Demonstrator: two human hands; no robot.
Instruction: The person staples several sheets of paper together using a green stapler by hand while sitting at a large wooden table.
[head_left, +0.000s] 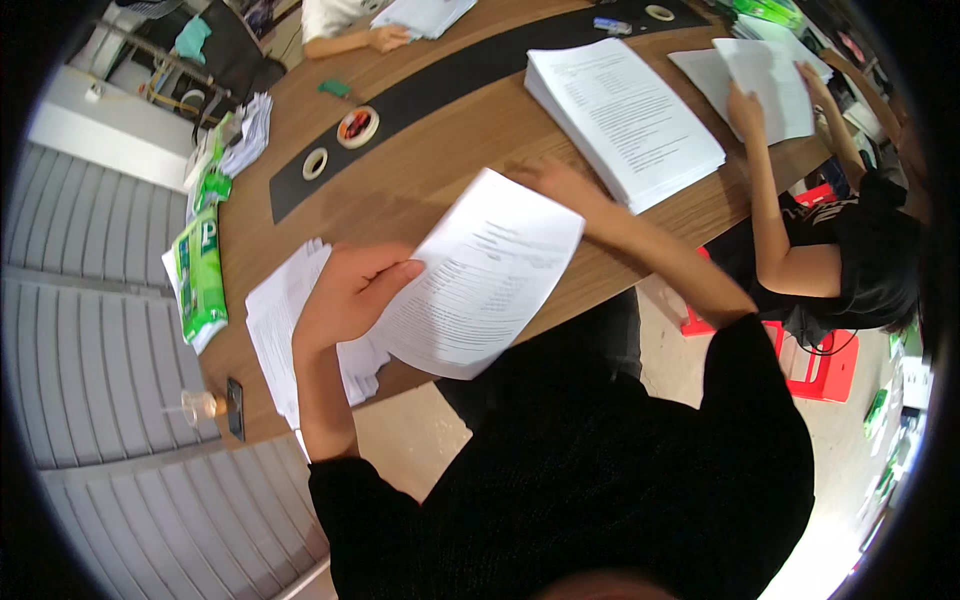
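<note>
My left hand (352, 289) grips the left edge of some printed paper (487, 285), thumb on top and fingers hidden beneath. The paper is tilted up over the table's front edge and curves at its lower end. How many sheets it has cannot be told. Just beyond its far right corner is my right hand (555, 184), blurred and partly covered by the paper; whether it touches the sheet is unclear. Under my left forearm lies a loose pile of printed sheets (277, 322). A tall stack of printed paper (630, 120) stands right of my right hand.
On the wooden table (450, 165), a black strip (435, 97) bears tape rolls (315, 163). Green-and-white packages (201, 277), a phone (235, 409) and a plastic cup (199, 407) line the left side. A co-worker's hands (746, 112) hold paper at right; another person's hand (390, 37) rests on sheets opposite.
</note>
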